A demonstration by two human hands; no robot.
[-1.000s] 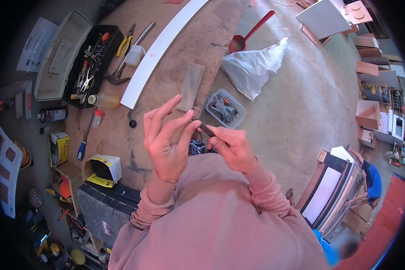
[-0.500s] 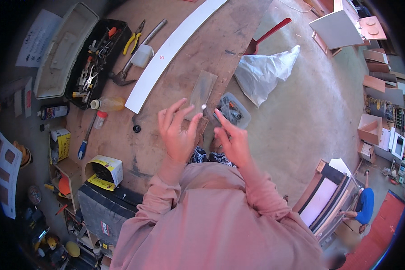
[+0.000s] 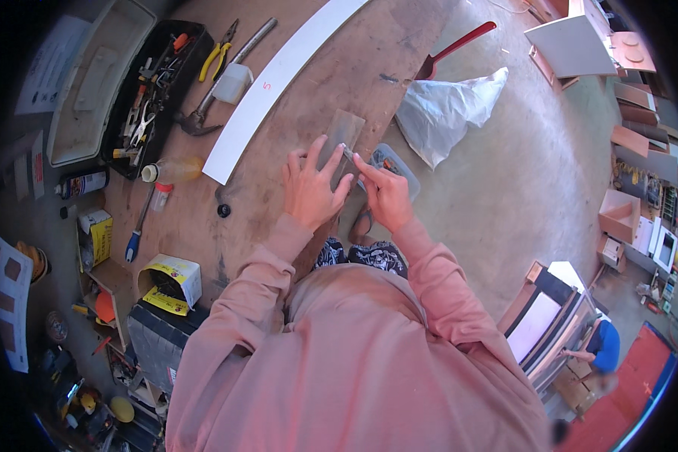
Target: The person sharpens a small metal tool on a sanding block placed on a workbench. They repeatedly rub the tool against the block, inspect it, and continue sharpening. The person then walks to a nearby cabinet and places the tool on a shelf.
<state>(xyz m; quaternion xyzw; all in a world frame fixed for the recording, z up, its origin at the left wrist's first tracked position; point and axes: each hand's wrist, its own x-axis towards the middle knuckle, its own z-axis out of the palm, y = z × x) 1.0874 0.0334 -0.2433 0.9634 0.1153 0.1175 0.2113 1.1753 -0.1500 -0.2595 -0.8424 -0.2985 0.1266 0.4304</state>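
My left hand [image 3: 309, 188] lies over the near end of a flat grey strip [image 3: 340, 135] at the bench edge, its fingers spread. By its index fingertip is a small pale bit [image 3: 346, 150], too small to name. My right hand [image 3: 390, 197] reaches in from the right, its index finger pointing at that bit and its other fingers curled. Something slim seems to be in its grip, but I cannot make out what. Just beyond the right hand, below the bench edge, sits a clear plastic tub [image 3: 407, 172] of small parts.
A curved white strip [image 3: 279, 75] lies across the wooden bench [image 3: 203, 226]. To the left are a hammer [image 3: 196, 120], yellow-handled pliers [image 3: 217, 62], a bottle [image 3: 179, 169], a screwdriver [image 3: 135, 239] and an open toolbox [image 3: 152, 102]. A plastic bag [image 3: 452, 113] lies right; a co-worker [image 3: 604, 346] stands lower right.
Both hands have come together over the grey strip. The left has lowered onto it, and the right has moved in until its index finger meets the left fingertips.
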